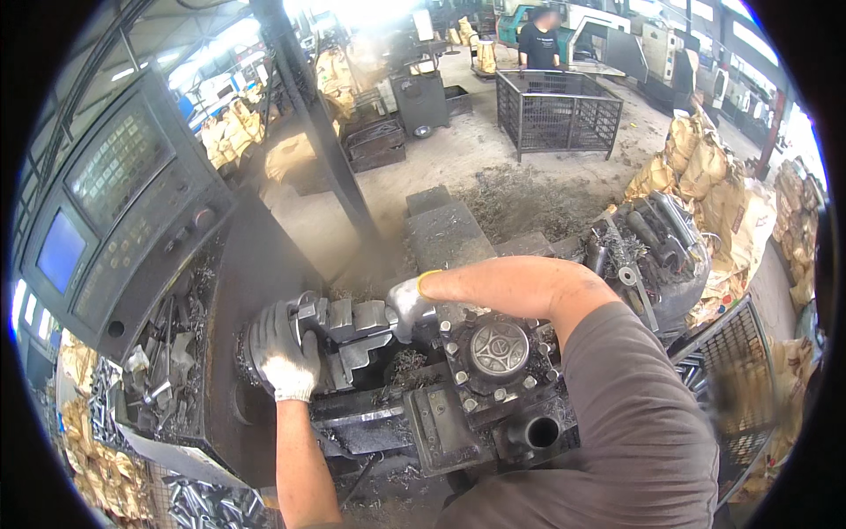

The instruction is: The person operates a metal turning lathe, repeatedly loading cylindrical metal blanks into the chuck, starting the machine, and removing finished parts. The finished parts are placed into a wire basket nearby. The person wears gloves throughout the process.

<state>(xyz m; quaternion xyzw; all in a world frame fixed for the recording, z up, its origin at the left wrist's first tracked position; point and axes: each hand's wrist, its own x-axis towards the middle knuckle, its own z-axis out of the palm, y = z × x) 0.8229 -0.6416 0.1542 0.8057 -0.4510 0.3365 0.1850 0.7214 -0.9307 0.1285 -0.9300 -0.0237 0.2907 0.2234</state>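
Note:
My left hand (284, 353), in a dark grey glove with a white cuff, lies flat over the rim of the lathe chuck (310, 306), fingers stretched out. Stepped metal jaws (355, 353) stick out from the chuck face beside it. My right hand (407, 309), gloved with a yellow cuff edge, is closed at the right end of the jaws. Its fingers are partly hidden, and what they hold cannot be made out. Just right of it stands the square tool post (496, 353) with a round cap and several bolts. Metal shavings (405, 361) lie below the right hand.
A control panel (123, 194) rises at left above a tray of loose metal parts (163, 370). To the right, a bench (652, 256) carries metal bars and shavings beside paper sacks (736, 212). Farther off, a person (538, 44) stands behind a mesh crate (560, 113).

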